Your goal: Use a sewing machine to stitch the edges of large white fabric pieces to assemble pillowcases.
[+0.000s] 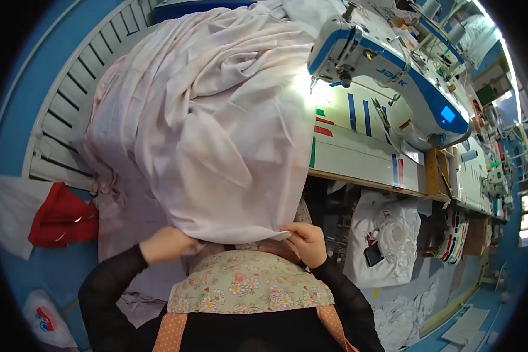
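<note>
A large pale pink-white fabric [223, 158] lies in folds over the table, its near edge hanging toward my lap. My right hand [308, 243] pinches that edge at its right end, thumb and fingers closed on a narrow turned-over strip. At the left end of the same edge is my left hand [169, 245], slightly blurred; its fingers look closed on the fabric and are partly tucked behind it. The edge runs between both hands just above my flowered apron [246, 284]. To the right of the fabric stands a white and blue sewing machine [387, 64] with its lamp lit.
Scissors [381, 114] lie on the machine table [358, 155], which has coloured tape strips. White cloth with a dark phone-like object [373, 254] sits below right. A slatted white rail [58, 123] borders the left, with a red and white cloth [61, 217] beside it.
</note>
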Motion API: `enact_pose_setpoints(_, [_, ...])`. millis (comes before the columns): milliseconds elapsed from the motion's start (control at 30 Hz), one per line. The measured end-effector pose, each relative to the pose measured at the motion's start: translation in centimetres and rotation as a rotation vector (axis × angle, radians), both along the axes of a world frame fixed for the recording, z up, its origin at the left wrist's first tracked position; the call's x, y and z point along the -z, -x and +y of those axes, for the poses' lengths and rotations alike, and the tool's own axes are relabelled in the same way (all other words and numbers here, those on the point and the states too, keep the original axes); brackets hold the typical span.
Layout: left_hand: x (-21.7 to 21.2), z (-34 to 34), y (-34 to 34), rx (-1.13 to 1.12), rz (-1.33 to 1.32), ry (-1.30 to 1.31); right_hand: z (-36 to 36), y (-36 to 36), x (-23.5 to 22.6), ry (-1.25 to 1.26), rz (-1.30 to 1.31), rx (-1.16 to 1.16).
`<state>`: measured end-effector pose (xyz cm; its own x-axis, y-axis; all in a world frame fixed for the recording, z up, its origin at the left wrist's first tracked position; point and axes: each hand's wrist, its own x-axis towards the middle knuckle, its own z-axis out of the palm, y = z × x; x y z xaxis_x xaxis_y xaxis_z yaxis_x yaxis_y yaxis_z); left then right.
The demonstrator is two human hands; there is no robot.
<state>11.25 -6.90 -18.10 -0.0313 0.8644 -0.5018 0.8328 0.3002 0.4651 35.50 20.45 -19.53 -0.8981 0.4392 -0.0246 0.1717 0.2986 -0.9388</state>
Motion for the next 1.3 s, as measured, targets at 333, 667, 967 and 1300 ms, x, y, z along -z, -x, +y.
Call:
enact_pose_setpoints(333, [-3.1,16.7,14.0,-0.272,0.581,-1.016,3.5,1.9,2.1,0.111,-0.094,-0.170])
enact_pose_setpoints(667, [-4.0,18.5,13.6,-0.474,0.557,-0.838,6.3,2.4,3.8,0.171,-0.141,-0.172])
enact_pose_setpoints(967, [-3.0,21.7,17.6,-0.443,0.612,-0.773,8.8,4.4,2.9,-0.035,-0.006,-0.191])
enact_pose_setpoints(1300, [-2.0,25.4,22.1,-0.387,0.682,-0.864,9.9,6.2,-0.4,-0.240,0.198,-0.255])
